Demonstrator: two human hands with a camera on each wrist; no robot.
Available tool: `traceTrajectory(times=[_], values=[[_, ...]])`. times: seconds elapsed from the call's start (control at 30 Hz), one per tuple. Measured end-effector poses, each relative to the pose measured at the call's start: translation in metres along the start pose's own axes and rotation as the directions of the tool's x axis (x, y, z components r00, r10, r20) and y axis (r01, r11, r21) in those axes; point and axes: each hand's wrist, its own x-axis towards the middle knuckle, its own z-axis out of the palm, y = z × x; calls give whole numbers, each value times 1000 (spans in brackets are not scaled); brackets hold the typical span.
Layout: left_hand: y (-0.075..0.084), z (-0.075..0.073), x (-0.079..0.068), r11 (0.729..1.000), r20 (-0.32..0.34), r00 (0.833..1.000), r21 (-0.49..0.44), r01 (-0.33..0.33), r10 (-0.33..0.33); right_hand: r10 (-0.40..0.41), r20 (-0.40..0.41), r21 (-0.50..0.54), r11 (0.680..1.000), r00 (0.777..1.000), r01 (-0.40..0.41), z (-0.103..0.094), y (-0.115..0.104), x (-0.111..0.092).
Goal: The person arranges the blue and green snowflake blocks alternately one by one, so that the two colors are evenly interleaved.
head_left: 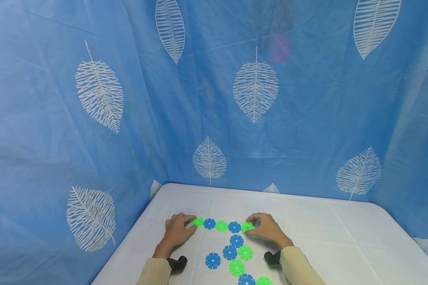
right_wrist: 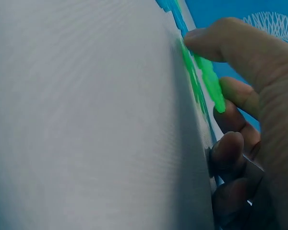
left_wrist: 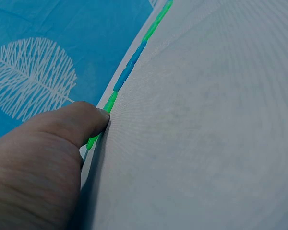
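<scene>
A row of green and blue notched plastic discs runs across the white table, edge to edge, in the head view. My left hand (head_left: 178, 230) pinches the green disc (head_left: 197, 222) at the row's left end, index finger behind and thumb in front. At the right end, my right hand (head_left: 268, 229) holds another green disc (head_left: 247, 227) between thumb and fingers. In the right wrist view this green disc (right_wrist: 211, 84) is seen nearly edge-on between the thumb and fingertips. Between the two hands lie a blue disc (head_left: 209, 223), a green disc (head_left: 221, 226) and a second blue disc (head_left: 234, 227).
Below the row, several more discs lie on the white table (head_left: 321, 237), among them a blue disc (head_left: 213, 261) set apart and a green disc (head_left: 237, 268). A blue curtain (head_left: 306, 118) with white leaf prints stands behind the table and along its sides.
</scene>
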Motion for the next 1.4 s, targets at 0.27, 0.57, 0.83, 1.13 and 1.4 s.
traceTrajectory(times=[0.27, 0.57, 0.83, 1.13, 1.4], values=[[0, 1, 1, 1000, 4, 1000, 5, 15, -16, 13, 0, -15, 1000, 1000, -13, 1, 6, -1], [0, 1, 1, 1000, -1, 1000, 5, 5, -5, 6, 26, -18, 1000, 1000, -5, 2, 10, 0], [1, 0, 0, 1000, -7, 1000, 11, -1, 1, -8, 65, -31, 999, 998, 10, 0, 6, -1], [0, 0, -2, 1000, 3, 1000, 8, 4, -4, -6, 98, -33, 999, 995, 9, -1, 4, -3], [1, 0, 0, 1000, 2, 1000, 15, 8, -8, 4, 89, 6, 1000, 996, -4, -3, 4, -3]])
